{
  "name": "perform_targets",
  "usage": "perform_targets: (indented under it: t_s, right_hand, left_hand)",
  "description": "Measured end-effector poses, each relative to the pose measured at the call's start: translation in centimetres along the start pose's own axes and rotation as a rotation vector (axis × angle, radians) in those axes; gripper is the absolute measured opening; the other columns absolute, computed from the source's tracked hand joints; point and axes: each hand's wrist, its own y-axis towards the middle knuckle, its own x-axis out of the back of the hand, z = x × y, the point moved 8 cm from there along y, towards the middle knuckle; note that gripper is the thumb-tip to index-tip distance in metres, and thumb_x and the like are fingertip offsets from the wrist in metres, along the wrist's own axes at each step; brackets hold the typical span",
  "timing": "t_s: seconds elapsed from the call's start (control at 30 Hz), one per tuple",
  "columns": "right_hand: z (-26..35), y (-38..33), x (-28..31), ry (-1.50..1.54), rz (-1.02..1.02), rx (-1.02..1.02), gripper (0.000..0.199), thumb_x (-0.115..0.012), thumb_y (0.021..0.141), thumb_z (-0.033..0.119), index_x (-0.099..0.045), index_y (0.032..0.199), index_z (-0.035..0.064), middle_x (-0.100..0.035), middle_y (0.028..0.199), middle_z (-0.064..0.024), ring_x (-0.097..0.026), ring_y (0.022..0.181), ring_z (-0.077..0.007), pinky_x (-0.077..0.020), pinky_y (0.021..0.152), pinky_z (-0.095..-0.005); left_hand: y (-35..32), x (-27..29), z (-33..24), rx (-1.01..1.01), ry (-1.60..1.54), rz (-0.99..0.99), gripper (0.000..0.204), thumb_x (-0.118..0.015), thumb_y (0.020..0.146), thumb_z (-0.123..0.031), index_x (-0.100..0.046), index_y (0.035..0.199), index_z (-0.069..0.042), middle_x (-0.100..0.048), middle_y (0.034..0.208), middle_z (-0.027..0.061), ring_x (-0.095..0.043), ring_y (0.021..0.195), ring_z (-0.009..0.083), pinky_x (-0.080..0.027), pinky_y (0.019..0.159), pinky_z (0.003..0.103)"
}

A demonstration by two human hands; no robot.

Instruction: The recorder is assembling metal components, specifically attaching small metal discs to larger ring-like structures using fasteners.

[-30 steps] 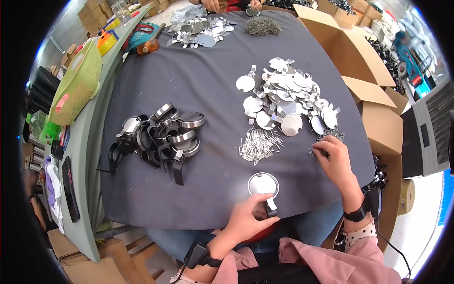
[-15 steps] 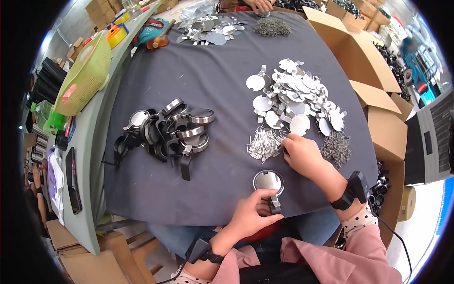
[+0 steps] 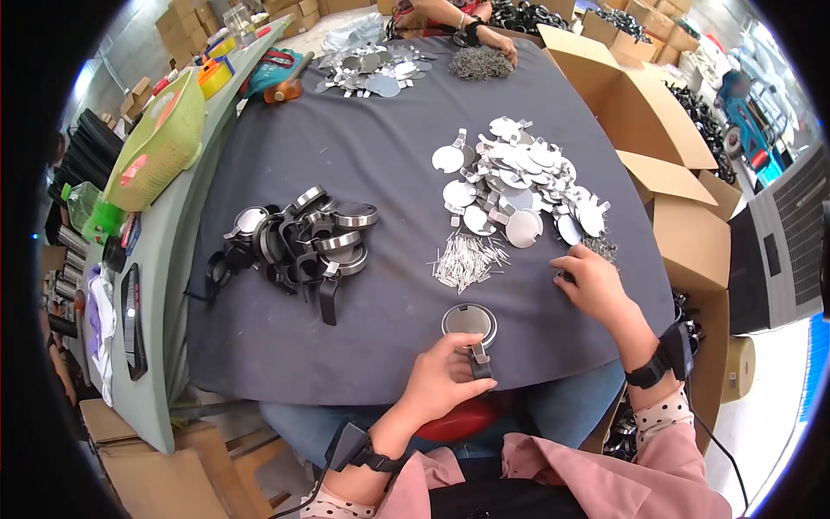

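Observation:
My left hand (image 3: 438,378) grips the black handle (image 3: 481,367) of a round metal lid (image 3: 469,322) lying near the table's front edge. Its thumb and fingers close around the handle from the left. Farther right, my right hand (image 3: 595,284) is beside the pile of small springs (image 3: 602,251), partly covering it. The fingers are bent together, with a small dark bit at their tips that I cannot make out. Thin silver pins (image 3: 468,262) lie in a heap between the two hands. Behind them spreads a pile of flat metal discs with tabs (image 3: 519,169).
Several black-handled metal lids (image 3: 313,233) are heaped at the left on the dark cloth (image 3: 259,355). More discs (image 3: 373,69) and springs (image 3: 481,62) lie at the far end, by another person's hand (image 3: 497,43). Open cardboard boxes (image 3: 679,233) line the right side; a green basket (image 3: 157,143) stands left.
My right hand has moved right, from the pins to the springs. My left hand keeps its grip on the lid's handle. The other person's hand has shifted to the far springs.

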Motion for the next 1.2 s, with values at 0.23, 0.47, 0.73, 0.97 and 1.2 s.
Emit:
perform_targets:
  t_s: [0.23, 0.47, 0.73, 0.97, 1.2]
  right_hand:
    - [0.5, -0.3, 2.4, 0.295, -0.038, -0.053, 0.010, -0.069, 0.077, 0.009, -0.069, 0.086, 0.0051, -0.062, 0.085, -0.0093, -0.062, 0.075, -0.0286, -0.0507, 0.067, -0.0377]
    - [-1.6, -1.2, 3.1, 0.420, -0.248, -0.145, 0.009, -0.073, 0.072, 0.004, -0.069, 0.079, 0.0000, -0.064, 0.076, -0.0096, -0.062, 0.069, -0.0234, -0.0492, 0.064, -0.0323]
    - [-1.3, -1.3, 4.2, 0.334, -0.359, -0.082, 0.008, -0.070, 0.076, 0.004, -0.067, 0.082, -0.0001, -0.064, 0.080, -0.0126, -0.062, 0.074, -0.0307, -0.0494, 0.067, -0.0354]
    - [-0.6, -2.0, 3.3, 0.000, -0.451, 0.124, 0.012, -0.065, 0.077, 0.002, -0.063, 0.088, 0.0069, -0.059, 0.083, -0.0078, -0.061, 0.073, -0.0308, -0.0495, 0.064, -0.0378]
    - [-1.4, -2.8, 3.1, 0.151, -0.455, 0.033, 0.011, -0.069, 0.076, 0.004, -0.066, 0.086, 0.0072, -0.059, 0.082, -0.0065, -0.062, 0.075, -0.0284, -0.0498, 0.066, -0.0366]
  left_hand:
    - [-0.1, -0.3, 0.1, -0.026, 0.032, -0.008, 0.063, -0.076, 0.072, 0.006, -0.046, 0.127, -0.005, -0.060, 0.108, 0.0154, -0.065, 0.099, 0.0207, -0.056, 0.084, 0.032]
    - [0.5, 0.0, -0.1, -0.019, 0.017, -0.011, 0.064, -0.077, 0.072, 0.006, -0.045, 0.126, -0.005, -0.060, 0.108, 0.0152, -0.064, 0.100, 0.0206, -0.055, 0.085, 0.033]
    - [-0.1, -0.2, 0.4, 0.012, 0.069, -0.025, 0.062, -0.078, 0.071, 0.005, -0.047, 0.125, -0.004, -0.061, 0.108, 0.0144, -0.064, 0.100, 0.0194, -0.055, 0.086, 0.032]
    - [0.6, -0.3, 0.1, -0.026, 0.072, -0.025, 0.061, -0.078, 0.071, 0.004, -0.047, 0.124, -0.002, -0.062, 0.108, 0.0145, -0.064, 0.099, 0.0194, -0.055, 0.085, 0.033]
    - [0.1, -0.4, 0.1, -0.046, 0.056, -0.023, 0.058, -0.079, 0.073, -0.004, -0.050, 0.123, -0.006, -0.062, 0.106, 0.0123, -0.066, 0.095, 0.0191, -0.055, 0.083, 0.031]
